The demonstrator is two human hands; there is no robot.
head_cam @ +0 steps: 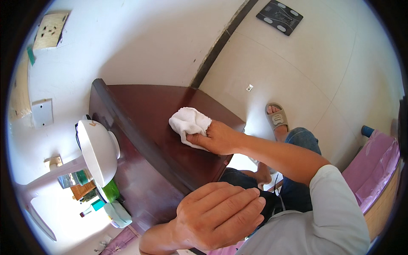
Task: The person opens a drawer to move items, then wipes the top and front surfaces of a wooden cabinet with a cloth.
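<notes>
My right hand is closed on a bunched white cloth, its thumb on the near side. The cloth lies against the dark reddish-brown, glossy side panel of a piece of wooden furniture. Lower in the picture, my left hand shows its back, with the fingers side by side and slightly bent. Its palm is hidden, and no object shows in it. It is beside the furniture's rounded dark edge, in front of my clothes.
On the furniture's top stand a white bowl, a green item and a pale soft packet. A white wall with sockets adjoins it. A black bathroom scale lies on the tiled floor, and pink fabric covers something at right.
</notes>
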